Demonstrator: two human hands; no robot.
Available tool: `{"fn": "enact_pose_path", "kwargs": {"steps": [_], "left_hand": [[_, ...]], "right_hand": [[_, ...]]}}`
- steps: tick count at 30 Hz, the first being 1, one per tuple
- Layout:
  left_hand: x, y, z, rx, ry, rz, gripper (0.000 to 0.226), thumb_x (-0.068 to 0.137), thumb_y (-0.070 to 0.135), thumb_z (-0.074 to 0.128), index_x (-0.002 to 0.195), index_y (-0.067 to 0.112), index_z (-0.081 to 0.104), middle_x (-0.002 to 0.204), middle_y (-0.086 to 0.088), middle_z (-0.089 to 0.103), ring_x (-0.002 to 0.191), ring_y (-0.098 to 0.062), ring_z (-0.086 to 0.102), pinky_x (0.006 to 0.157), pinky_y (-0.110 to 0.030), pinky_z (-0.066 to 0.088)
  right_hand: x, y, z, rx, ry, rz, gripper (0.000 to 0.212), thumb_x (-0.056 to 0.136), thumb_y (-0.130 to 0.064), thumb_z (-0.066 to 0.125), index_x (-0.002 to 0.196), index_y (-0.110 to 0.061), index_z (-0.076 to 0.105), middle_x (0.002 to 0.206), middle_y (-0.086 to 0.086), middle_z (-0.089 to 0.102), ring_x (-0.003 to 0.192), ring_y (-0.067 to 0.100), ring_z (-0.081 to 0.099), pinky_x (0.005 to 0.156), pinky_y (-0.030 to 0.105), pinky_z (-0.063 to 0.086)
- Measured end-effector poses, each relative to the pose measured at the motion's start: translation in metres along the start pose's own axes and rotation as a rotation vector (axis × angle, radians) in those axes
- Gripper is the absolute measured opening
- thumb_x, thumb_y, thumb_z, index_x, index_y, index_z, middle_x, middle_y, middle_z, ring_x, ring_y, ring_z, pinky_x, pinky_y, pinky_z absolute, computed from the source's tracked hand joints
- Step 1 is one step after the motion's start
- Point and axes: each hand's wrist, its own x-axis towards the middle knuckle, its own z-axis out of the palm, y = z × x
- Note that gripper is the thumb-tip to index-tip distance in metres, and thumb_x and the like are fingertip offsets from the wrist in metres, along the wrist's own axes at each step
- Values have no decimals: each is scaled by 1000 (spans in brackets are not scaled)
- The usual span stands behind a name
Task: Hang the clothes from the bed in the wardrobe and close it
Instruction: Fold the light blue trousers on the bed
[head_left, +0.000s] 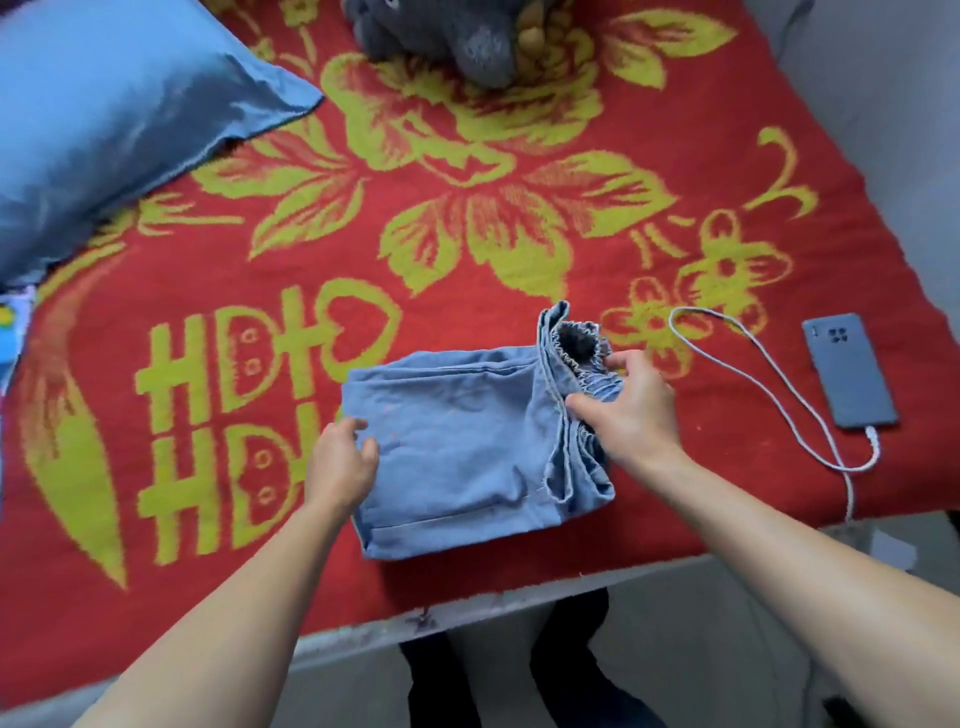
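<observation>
Near the bed's front edge, folded denim trousers (457, 457) are laid on the red blanket (519, 156). Their left edge is pinched by the curled fingers of the left hand (340, 462), and the gathered waistband is gripped by the right hand (631, 410). Yellow woven characters (249, 415), not legible as words, are seen to the left. A cabled phone (849, 369) is seen to the right, and a blue pillow (104, 119) lies farther off.

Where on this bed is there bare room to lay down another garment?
The widest bare blanket lies between the pillow, the plush toy and the folded jeans. Left of the jeans, below the pillow, is also free. Right of the jeans it is crowded by the cable and phone.
</observation>
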Motion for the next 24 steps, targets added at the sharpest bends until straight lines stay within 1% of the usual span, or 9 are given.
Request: {"fn": "enact_pose_path", "kwargs": {"steps": [4,8,11,14,16,18,20,22,24], "left_hand": [[0,-60,-48,-71,55,-120,24,88,16,56,108,6,65,99,-16,70,95,-34,63,82,-37,46],[4,-121,-73,-131,27,-164,21,91,20,53,107,11,64,92,-8,68,82,-29,63,73,-35,51],[13,-165,-79,-117,11,-167,20,92,20,53,106,12,63,90,-4,66,79,-25,60,68,-31,46],[20,-193,-77,-147,-27,-182,19,93,19,53,106,11,63,88,-1,61,78,-24,58,67,-29,41],[27,-205,-72,-170,-48,-202,20,92,20,53,107,11,64,91,-4,64,85,-27,60,73,-32,46],[34,-202,-65,-196,-52,-211,25,93,22,51,112,10,62,104,-10,66,94,-29,60,81,-35,48],[39,-183,-56,-233,-13,-189,31,94,27,49,119,10,59,116,-14,60,106,-30,56,90,-38,45],[40,-147,-48,-264,36,-133,36,96,32,47,126,14,55,126,-13,51,117,-31,48,99,-40,38],[38,-103,-40,-234,53,-7,43,96,38,44,134,20,49,141,-11,41,129,-29,37,105,-43,31]], "right_hand": [[-34,-73,71,-122,-77,-229,43,75,-21,69,114,-20,51,79,0,60,82,31,60,65,34,36],[-54,-114,166,-297,-159,-342,43,80,-14,61,120,-17,45,94,12,69,89,35,63,70,38,44],[-62,-116,236,-442,-253,-339,39,81,-10,55,118,-15,43,94,17,67,90,38,63,68,39,41],[-77,-98,287,-556,-570,-318,40,86,-30,64,118,-11,48,109,17,58,106,36,56,83,41,44],[-88,-91,297,-544,-680,-330,46,87,-44,64,119,-11,58,113,13,56,111,30,53,93,38,42],[-91,-91,284,-347,-562,-376,37,89,-41,61,113,-14,67,110,6,62,105,23,59,92,35,45],[-81,-86,254,-228,-307,-441,26,92,-32,55,106,-16,70,106,-1,66,98,19,63,86,34,48],[-59,-72,222,-292,-97,-492,32,92,-27,49,112,-13,68,116,4,64,108,24,61,92,34,45],[-34,-50,197,-500,-30,-480,43,90,-28,47,126,-10,60,134,13,54,124,33,50,99,41,42]]}}
